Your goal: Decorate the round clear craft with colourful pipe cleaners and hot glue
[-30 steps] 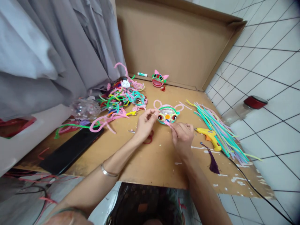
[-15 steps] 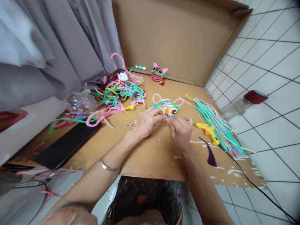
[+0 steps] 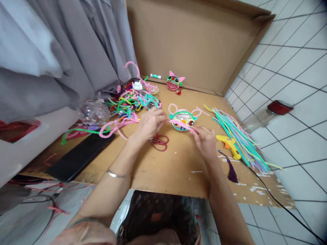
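Observation:
A pink pipe cleaner (image 3: 182, 124) is stretched between my two hands. My left hand (image 3: 152, 123) pinches its left end, and my right hand (image 3: 204, 137) pinches the right end. Just behind it on the table lies a round pipe-cleaner animal head (image 3: 183, 115) with pink loop ears, a green band, dark eyes and an orange nose; the pink strand hides part of its lower face. Red-handled scissors (image 3: 160, 143) rest below my left hand, their blades mostly hidden. To the right of my right hand is a yellow glue gun (image 3: 230, 144).
A tangled heap of pipe cleaners (image 3: 135, 98) lies back left, beside a clear plastic ball (image 3: 93, 112) and a black phone (image 3: 79, 156). Straight pipe cleaners (image 3: 237, 136) and a purple tassel (image 3: 231, 172) are at right. A finished-looking animal head (image 3: 174, 81) and a glue stick (image 3: 155, 76) sit by the cardboard.
My hands have moved apart from close together at the animal head, and the pink pipe cleaner now spans between them. The scissor handles have come into view below my left hand.

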### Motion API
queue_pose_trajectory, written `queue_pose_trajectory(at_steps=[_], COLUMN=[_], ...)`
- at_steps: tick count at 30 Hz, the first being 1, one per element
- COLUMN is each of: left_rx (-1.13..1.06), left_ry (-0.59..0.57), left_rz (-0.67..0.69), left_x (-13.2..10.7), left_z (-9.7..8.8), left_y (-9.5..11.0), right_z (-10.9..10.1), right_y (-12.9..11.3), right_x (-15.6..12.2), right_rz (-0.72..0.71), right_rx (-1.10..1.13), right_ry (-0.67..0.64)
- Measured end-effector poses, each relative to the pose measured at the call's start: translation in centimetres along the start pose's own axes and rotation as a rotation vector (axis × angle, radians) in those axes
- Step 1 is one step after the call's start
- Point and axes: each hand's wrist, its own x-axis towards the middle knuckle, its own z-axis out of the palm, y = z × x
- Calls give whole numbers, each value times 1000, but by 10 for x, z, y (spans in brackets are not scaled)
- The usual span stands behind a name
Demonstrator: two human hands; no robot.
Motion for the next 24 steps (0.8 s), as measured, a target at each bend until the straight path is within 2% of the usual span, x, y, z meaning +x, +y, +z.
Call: queue_pose_trajectory(at_steps=[5, 12, 19, 24], left_rx=[5, 38, 40, 42], left_ry=[48, 88, 92, 80], left_rz=[-47, -51, 0, 3], left_x=[-3, -4, -3, -4], left_z=[-2, -4, -5, -5], left_y=[-10, -17, -13, -13], right_z=[-2, -7, -4, -3], right_y=[5, -3, -5, -4], right_x=[1, 3, 2, 1], right_rz=[76, 143, 136, 296], right_rx=[192, 379, 377, 491], right_ry=[-23, -75, -49, -37])
